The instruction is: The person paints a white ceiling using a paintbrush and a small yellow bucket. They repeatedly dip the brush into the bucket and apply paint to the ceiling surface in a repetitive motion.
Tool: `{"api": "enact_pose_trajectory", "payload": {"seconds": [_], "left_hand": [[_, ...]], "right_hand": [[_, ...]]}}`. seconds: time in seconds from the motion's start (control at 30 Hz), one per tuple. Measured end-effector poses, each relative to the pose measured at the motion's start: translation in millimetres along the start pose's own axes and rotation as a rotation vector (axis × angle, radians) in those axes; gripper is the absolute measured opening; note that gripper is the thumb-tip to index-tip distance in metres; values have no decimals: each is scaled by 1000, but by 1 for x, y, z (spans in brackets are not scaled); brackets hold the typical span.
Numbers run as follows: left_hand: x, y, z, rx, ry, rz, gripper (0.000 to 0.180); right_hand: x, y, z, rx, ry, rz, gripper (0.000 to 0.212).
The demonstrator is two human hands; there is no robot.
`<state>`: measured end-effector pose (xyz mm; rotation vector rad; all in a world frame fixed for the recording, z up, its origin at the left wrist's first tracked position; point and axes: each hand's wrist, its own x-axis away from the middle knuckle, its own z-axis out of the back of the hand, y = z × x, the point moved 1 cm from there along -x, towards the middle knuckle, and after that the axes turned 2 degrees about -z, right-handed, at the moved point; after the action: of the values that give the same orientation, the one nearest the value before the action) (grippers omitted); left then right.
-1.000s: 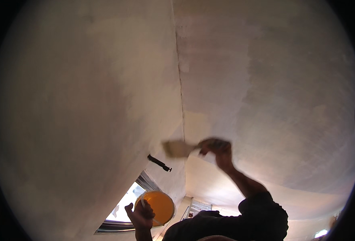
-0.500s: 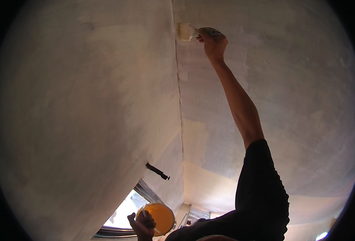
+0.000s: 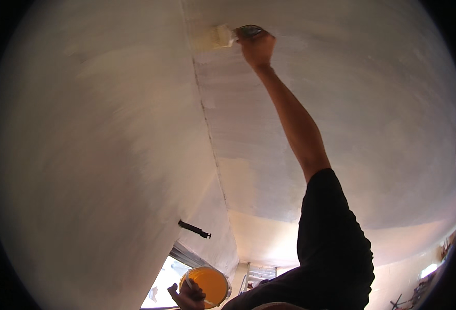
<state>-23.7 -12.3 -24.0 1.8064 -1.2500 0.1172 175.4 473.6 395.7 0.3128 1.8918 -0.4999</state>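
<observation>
No lettering, number, label or sign is showing readably, either on the orange bucket [image 3: 216, 285] or on the brush [image 3: 224, 36] well above it.

Right hand [image 3: 258, 47] holds a wide pale-bristled brush [image 3: 224, 36] at an off-white surface [image 3: 362, 119], left hand [image 3: 192, 295] a round orange bucket [image 3: 215, 283]
</observation>
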Motion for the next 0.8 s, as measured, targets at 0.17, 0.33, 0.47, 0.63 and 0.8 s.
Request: {"api": "enact_pose_trajectory", "payload": {"seconds": [0.17, 0.33, 0.47, 0.63, 0.8], "left_hand": [[-4, 1, 0, -34, 20, 33, 57], [-9, 2, 8, -51, -53, 82, 56], [-8, 3, 12, -15, -38, 101, 54], [-16, -7, 30, -25, -89, 98, 51], [-9, -14, 28, -71, 5, 23, 51]], "right_hand": [[-50, 12, 139, 50, -11, -95, 24], [-89, 3, 294, 391, 67, -4, 25], [-99, -35, 362, 390, 184, -10, 19], [-89, -60, 321, 158, 45, -6, 19], [-48, -52, 176, -137, -54, -97, 20]]}}
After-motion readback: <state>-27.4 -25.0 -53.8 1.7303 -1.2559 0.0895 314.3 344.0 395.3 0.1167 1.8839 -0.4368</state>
